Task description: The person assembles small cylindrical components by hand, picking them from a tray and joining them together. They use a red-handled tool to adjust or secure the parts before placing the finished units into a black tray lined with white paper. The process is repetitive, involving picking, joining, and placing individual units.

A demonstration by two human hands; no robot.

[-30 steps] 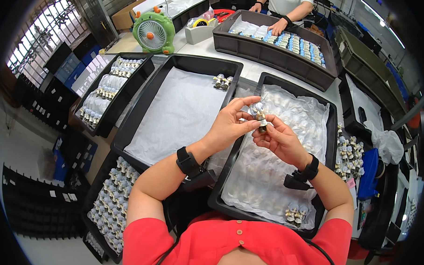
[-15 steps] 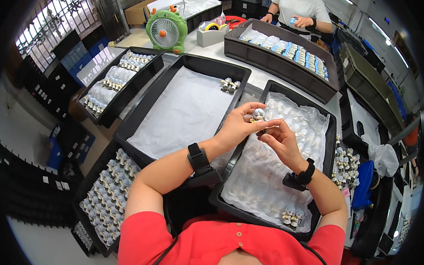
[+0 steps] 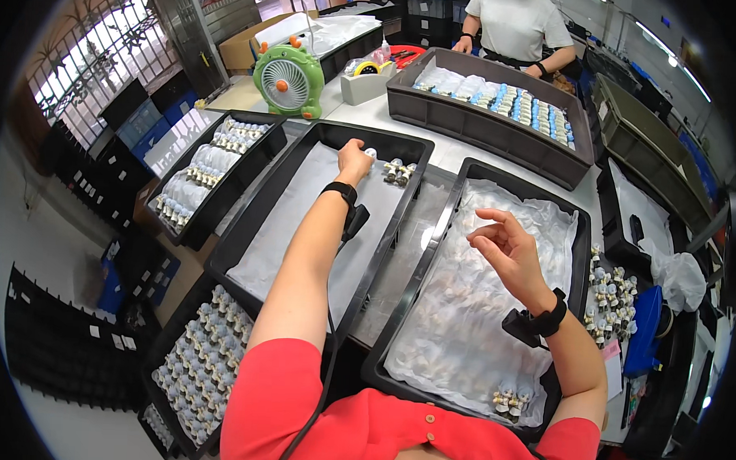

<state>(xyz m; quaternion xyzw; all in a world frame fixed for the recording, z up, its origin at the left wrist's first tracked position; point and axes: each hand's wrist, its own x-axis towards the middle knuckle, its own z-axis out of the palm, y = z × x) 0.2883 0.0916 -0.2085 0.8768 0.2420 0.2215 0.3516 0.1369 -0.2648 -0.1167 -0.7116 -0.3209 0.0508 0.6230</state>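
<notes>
Left hand (image 3: 354, 162) grips 1 figurine (image 3: 371, 154) inside the lined tray (image 3: 263, 204) — right hand (image 3: 509, 253) (half-curled) hovers empty.

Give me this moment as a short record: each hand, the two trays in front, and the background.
Left hand: closed on a pale-haired figurine, at the left tray's far end
Right hand: empty, fingers curved, above the right tray
Left tray: black, white liner, small figurine group in far right corner
Right tray: black, crinkled white sheet, figurine pair in near right corner
Background: green fan, co-worker behind grey-brown crate
</notes>
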